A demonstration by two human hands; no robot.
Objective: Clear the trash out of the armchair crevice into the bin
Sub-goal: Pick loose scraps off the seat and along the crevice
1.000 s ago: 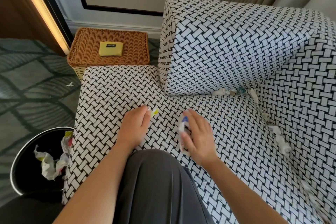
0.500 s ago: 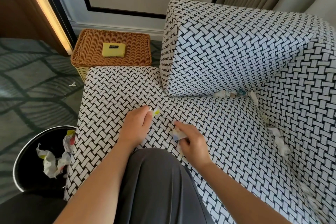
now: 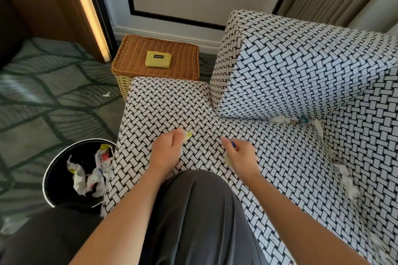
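Observation:
My left hand [image 3: 167, 150] hovers over the armchair seat [image 3: 280, 168] and holds a small yellow-white scrap [image 3: 187, 135] in its curled fingers. My right hand [image 3: 240, 155] is beside it, closed round a crumpled wrapper [image 3: 227, 158] that shows a blue edge at the fingertips. More trash [image 3: 290, 119] is wedged in the crevice under the armrest, and white crumpled paper [image 3: 346, 180] lies along the crevice by the backrest. The black bin [image 3: 50, 176] stands on the floor to the left of the seat with crumpled paper inside.
A wicker basket [image 3: 133, 60] with a yellow pouch [image 3: 158, 58] on its lid stands beyond the seat's front. A tiny white scrap [image 3: 106, 94] lies on the patterned carpet. My grey-trousered knee [image 3: 198, 211] rests on the seat.
My right hand has closed round the wrapper and shifted a little toward me. The left hand keeps the yellow scrap and has hardly moved.

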